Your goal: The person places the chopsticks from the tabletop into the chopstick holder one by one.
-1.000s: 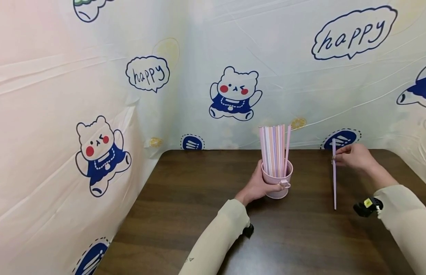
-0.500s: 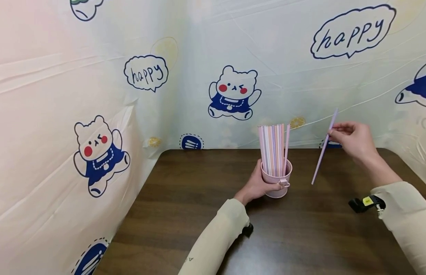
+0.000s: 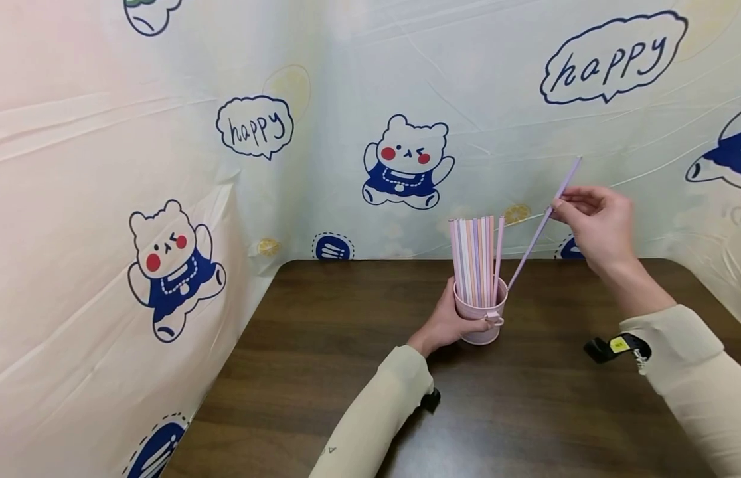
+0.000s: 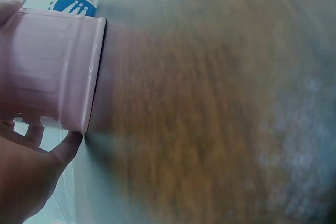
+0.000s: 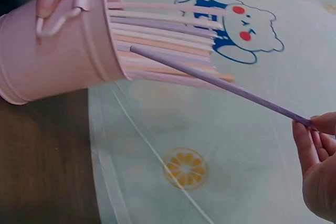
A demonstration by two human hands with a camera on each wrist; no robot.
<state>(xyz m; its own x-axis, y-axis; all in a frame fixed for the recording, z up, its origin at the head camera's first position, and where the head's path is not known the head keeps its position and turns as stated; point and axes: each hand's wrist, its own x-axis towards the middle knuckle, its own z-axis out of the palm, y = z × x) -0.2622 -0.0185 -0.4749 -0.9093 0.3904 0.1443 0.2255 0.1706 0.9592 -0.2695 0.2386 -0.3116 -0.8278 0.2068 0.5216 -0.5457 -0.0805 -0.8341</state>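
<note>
A small pink metal bucket (image 3: pixel 481 332) stands upright on the table, with several pastel straws (image 3: pixel 477 262) in it. My left hand (image 3: pixel 447 322) grips the bucket's left side, its thumb across the front near the little handle loop (image 5: pixel 50 27). Between thumb and fingertips, my right hand (image 3: pixel 603 222) pinches a purple straw (image 3: pixel 540 229) above and right of the bucket. That straw slants down to the left, its lower end close to the rim; whether it touches, I cannot tell. In the left wrist view the bucket (image 4: pixel 44 72) shows its lower part, with fingers behind it.
The dark wooden table (image 3: pixel 323 332) spreads out on both sides of the bucket and in front of it. Behind and to the left hangs a pale printed cloth (image 3: pixel 323 166) with bear drawings, meeting the table's back edge.
My right hand has lifted the purple straw from the right side of the table and carried it up and left, tilting it toward the bucket. The left hand keeps its place on the bucket.
</note>
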